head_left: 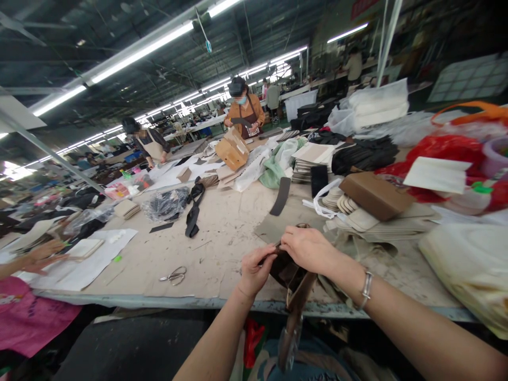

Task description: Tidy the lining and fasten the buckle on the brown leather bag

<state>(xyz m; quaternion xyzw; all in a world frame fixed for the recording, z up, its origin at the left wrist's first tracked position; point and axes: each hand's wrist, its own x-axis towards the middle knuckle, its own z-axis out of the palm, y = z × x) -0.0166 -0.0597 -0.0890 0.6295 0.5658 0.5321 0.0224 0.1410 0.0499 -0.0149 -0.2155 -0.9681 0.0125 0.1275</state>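
Observation:
A dark brown bag (291,275) is held at the table's front edge, its mouth turned toward me and a strap (291,336) hanging below the edge. My left hand (256,270) pinches the bag's upper rim between thumb and fingers. Close beside it, my right hand (307,247) is closed on the same rim, its fingertips almost meeting the left ones. Exactly what lies under the fingertips is hidden. Just beyond the hands lie a grey-green flat piece (273,227) and a dark curved strip (281,197).
Scissors (174,275) lie on the table (226,233) to the left. A brown box-like piece (377,194) sits on stacked pieces at right, near a bulging plastic bag (468,270). Black straps (193,209) lie farther back. A co-worker's hands (42,256) are at far left; other people stand beyond.

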